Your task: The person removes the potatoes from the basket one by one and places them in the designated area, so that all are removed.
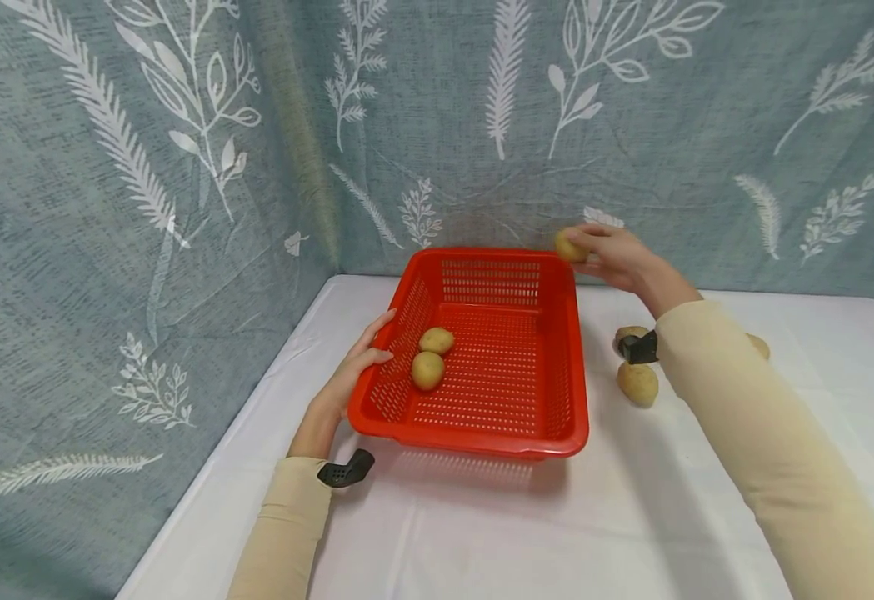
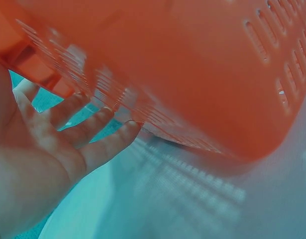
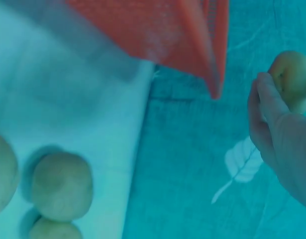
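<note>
Potato [image 1: 566, 246] in half-closed right hand [image 1: 615, 257]

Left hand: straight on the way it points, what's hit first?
The red basket, at its left side wall. The left hand's fingertips look to be against it, though exact contact is hard to judge.

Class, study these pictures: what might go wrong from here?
1. The right hand holds a potato near the far right corner of the basket; released there, it might hit the rim and fall outside.
2. Loose potatoes lie on the table near the right sleeve, so a sweep of that arm could set one rolling.
3. The left hand is at the basket's left wall; if it tugs, the two potatoes inside might roll.
</note>
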Tool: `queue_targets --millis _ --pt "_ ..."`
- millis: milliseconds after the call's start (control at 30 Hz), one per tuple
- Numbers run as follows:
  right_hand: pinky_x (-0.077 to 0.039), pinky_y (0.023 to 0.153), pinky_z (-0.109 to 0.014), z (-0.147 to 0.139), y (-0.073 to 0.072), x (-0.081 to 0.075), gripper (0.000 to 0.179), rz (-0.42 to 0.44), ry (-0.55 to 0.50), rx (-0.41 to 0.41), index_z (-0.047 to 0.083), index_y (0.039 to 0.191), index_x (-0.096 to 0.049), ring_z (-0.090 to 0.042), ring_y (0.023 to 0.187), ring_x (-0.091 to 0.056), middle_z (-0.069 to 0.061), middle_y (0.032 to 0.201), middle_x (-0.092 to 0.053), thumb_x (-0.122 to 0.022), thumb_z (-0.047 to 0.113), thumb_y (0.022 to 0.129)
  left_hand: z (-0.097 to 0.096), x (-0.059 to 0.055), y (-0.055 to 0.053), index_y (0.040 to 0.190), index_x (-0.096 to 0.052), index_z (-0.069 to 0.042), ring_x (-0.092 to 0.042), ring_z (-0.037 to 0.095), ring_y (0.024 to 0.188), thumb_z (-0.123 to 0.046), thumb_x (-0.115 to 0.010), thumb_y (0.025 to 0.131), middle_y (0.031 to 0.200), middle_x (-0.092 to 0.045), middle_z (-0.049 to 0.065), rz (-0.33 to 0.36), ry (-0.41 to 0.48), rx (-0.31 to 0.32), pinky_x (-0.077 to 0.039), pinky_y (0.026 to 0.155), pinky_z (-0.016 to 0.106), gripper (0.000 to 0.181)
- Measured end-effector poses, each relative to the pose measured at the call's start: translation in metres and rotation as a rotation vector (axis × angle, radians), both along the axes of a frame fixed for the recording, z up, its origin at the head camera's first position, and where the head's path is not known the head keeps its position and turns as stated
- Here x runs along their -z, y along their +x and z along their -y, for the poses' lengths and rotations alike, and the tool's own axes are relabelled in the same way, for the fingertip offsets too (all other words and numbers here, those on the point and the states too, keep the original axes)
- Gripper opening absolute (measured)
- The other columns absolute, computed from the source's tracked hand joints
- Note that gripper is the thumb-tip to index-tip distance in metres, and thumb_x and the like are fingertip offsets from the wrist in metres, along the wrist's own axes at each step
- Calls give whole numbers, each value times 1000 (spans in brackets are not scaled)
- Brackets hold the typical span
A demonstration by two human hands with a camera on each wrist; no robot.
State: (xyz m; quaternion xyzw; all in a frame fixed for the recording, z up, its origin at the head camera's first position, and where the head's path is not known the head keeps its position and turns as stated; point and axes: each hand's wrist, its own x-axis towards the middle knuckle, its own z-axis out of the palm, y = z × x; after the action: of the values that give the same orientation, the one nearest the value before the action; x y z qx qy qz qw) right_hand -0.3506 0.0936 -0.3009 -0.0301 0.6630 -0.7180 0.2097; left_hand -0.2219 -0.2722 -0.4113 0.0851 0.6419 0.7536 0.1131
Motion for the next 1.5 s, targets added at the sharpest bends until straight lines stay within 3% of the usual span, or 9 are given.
queue_targets --millis 233,500,800,1133,1233,1400,1500 --pt "-31 105 -34 -29 7 15 55 6 -32 57 2 145 -27 -27 130 -32 -5 127 -34 -48 21 98 -2 3 -1 154 -14 -20 -36 36 121 -6 -34 90 149 -20 17 5 1 6 -48 84 35 68" --pt "-36 101 -28 -63 22 25 73 57 -79 94 10 153 -11 -24 136 -26 -3 131 -32 -52 24 95 -3 4 -1 154 -15 -20 -34 35 123 -4 -35 90 149 -19 15 -6 8 0 -45 86 33 68" --pt "-36 100 -26 -93 37 39 80 88 -153 146 10 153 -6 -16 114 -43 -3 121 -35 -57 21 93 -2 1 0 154 -15 -23 -34 34 123 -5 -35 90 151 -18 14 17 -1 -1 -46 86 33 69" --pt "-45 88 -21 -123 58 62 84 114 -133 170 9 152 -8 -6 88 -59 -2 119 -37 -62 24 90 -2 1 -1 154 -15 -22 -35 33 121 -5 -34 91 150 -18 14 20 -8 -5 -46 85 33 68" --pt "-44 90 -22 -130 64 67 81 111 -154 173 9 151 -10 -5 89 -59 -3 119 -36 -62 22 89 -1 0 -1 153 -15 -23 -36 33 122 -5 -33 91 150 -19 13 28 -6 -4 -46 85 32 68" --pt "-41 95 -26 -138 72 78 52 103 -206 171 11 134 -32 -5 93 -57 -4 121 -35 -61 17 91 -1 -1 -2 153 -15 -25 -37 33 121 -6 -33 91 151 -18 12 37 4 3 -47 85 33 68" --pt "-42 94 -27 -142 77 86 43 86 -198 169 11 127 -36 -4 93 -57 -4 120 -36 -60 18 92 -1 -1 -2 153 -16 -25 -37 33 120 -6 -33 91 151 -18 11 44 10 8 -48 85 34 67"
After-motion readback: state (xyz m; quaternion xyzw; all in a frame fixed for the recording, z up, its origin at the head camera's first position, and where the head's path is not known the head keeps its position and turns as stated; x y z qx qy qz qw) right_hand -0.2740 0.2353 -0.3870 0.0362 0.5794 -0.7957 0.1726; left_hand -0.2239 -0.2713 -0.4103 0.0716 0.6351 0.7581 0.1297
